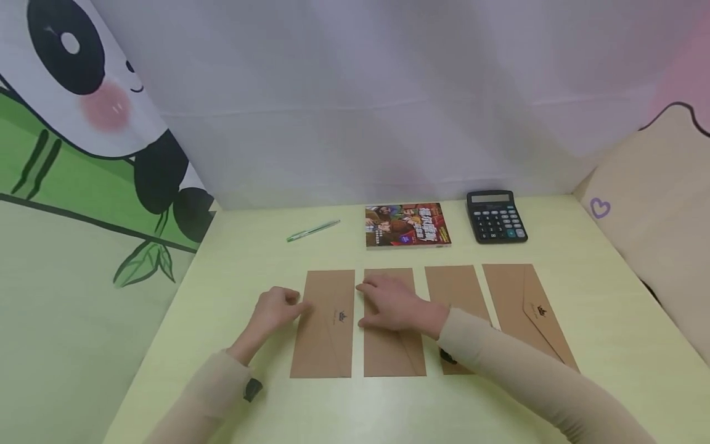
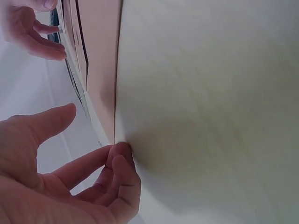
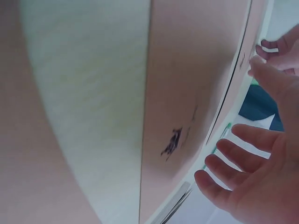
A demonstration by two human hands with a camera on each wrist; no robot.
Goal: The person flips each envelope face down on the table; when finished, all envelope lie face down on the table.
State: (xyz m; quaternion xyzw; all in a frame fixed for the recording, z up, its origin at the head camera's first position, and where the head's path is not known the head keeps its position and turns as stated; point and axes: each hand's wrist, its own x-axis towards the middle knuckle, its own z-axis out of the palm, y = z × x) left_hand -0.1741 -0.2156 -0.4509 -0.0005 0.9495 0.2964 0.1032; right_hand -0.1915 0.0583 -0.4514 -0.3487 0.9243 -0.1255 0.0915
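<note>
Four brown paper envelopes lie in a row on the table. My left hand (image 1: 277, 308) is at the left side of the leftmost envelope (image 1: 327, 351); its fingertips sit right at the envelope's edge, and in the left wrist view the thumb (image 2: 56, 122) stands apart from the bent fingers. My right hand (image 1: 391, 302) hovers over the second envelope (image 1: 391, 354), fingers reaching toward the gap beside the leftmost one. In the right wrist view its fingers (image 3: 243, 154) are spread and hold nothing. The right sleeve partly hides the third envelope (image 1: 452, 283). The rightmost envelope (image 1: 510, 296) shows a flap and dark crown print.
Behind the envelopes lie a green pen (image 1: 313, 230), a colourful book (image 1: 407, 226) and a black calculator (image 1: 496, 217). A white curtain (image 1: 355, 148) hangs at the back of the pale yellow table (image 1: 249, 246), with a painted wall (image 1: 72, 259) on the left.
</note>
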